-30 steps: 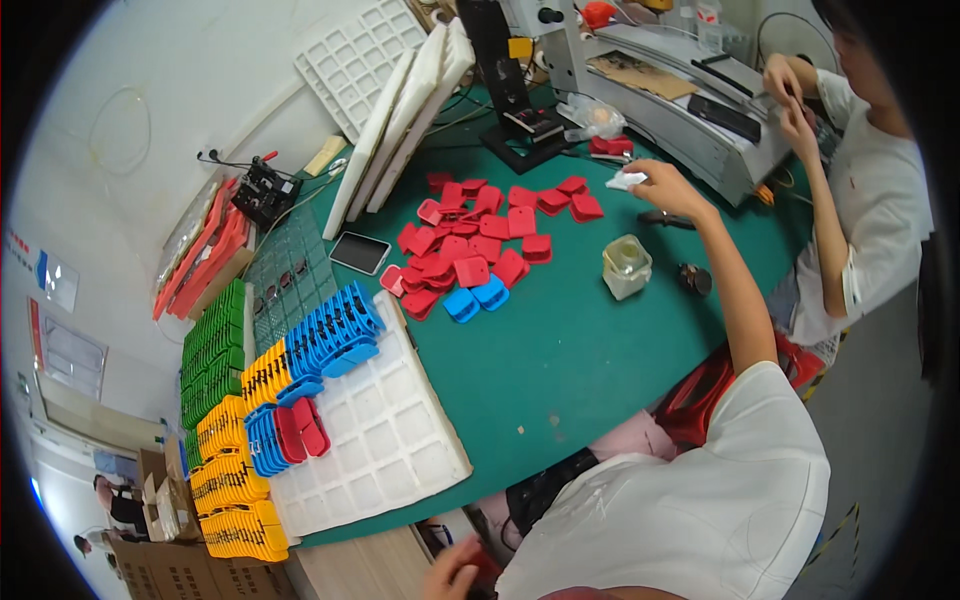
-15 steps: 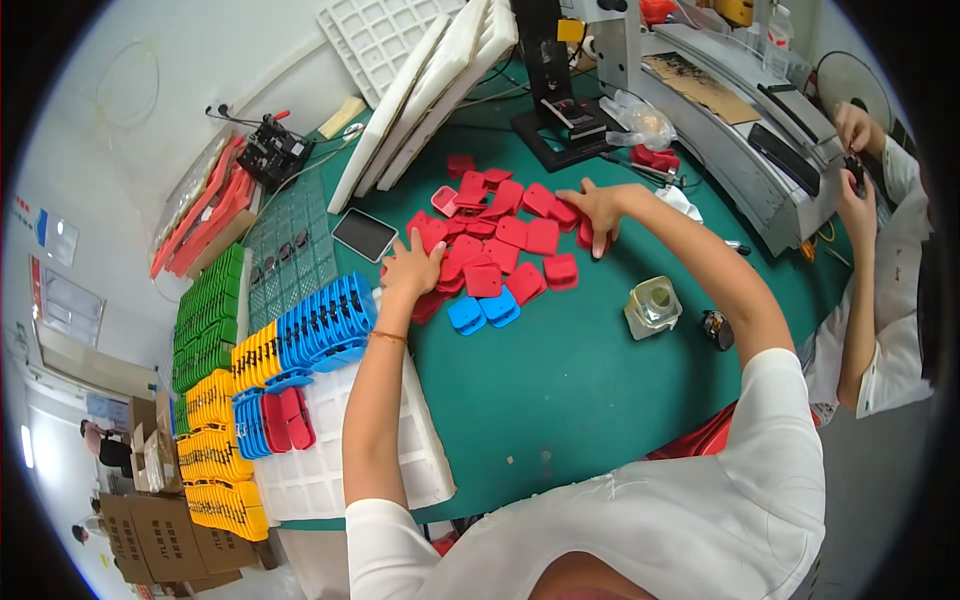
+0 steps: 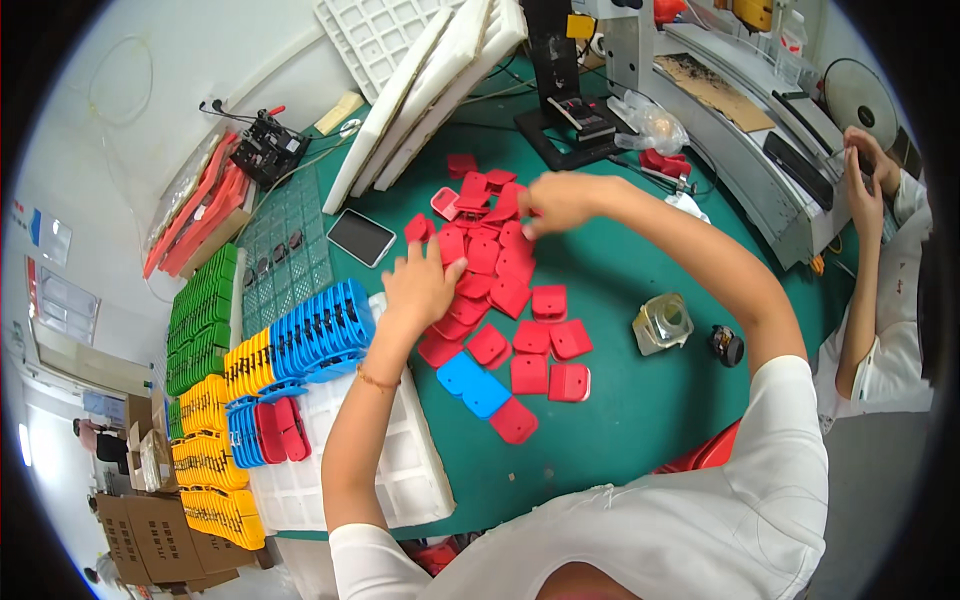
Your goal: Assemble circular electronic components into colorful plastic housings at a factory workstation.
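Note:
A loose heap of red plastic pieces [image 3: 482,255], flat with rounded corners and a small hole, spreads over the green table. On its left side my left hand [image 3: 420,285] rests with the fingers spread, touching red pieces and gripping none. My right hand [image 3: 565,203] is at the far right of the heap, its fingers curled down and partly smeared by motion. Whether a piece is under those fingers does not show. Blue pieces [image 3: 473,385] of like shape lie at the near side, touching a red one.
A white foam tray [image 3: 400,480] at the left bears rows of blue pieces [image 3: 322,325], yellow pieces [image 3: 205,460] and green pieces [image 3: 200,340]. Beyond my left hand lies a phone [image 3: 361,238]. A clear container [image 3: 662,324] and a small black jar [image 3: 727,345] stand right. Another person's hands [image 3: 868,170] are far right.
The near part of the heap has slid toward me and spread out, blue pieces included. My left hand has come nearer; my right hand has moved left, its fingers curling in.

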`<state>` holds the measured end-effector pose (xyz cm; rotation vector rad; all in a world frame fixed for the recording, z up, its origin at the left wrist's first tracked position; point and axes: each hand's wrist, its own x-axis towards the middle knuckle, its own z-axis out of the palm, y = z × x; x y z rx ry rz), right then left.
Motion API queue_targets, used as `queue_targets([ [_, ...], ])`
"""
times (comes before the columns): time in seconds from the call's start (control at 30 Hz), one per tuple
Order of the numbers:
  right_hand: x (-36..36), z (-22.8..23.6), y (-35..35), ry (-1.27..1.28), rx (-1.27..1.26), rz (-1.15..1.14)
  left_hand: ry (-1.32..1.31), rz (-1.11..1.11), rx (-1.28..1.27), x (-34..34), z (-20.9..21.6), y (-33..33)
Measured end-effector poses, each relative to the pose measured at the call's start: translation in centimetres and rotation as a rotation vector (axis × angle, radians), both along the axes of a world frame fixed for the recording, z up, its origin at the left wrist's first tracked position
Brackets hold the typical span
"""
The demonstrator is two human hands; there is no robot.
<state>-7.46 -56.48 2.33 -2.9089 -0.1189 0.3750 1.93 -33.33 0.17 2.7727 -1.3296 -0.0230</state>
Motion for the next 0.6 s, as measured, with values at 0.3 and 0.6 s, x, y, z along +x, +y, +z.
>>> queue_targets([
  [0.3,13.2,-6.0,-0.4,0.021,0.058,-0.522,0.097,-0.008,-0.103,12.4,-6.2,-8.9],
  [0.6,11.4,-8.8,-0.8,0.062,0.232,-0.338,0.320,-0.135,-0.095,8.4,-7.1,-8.0],
])
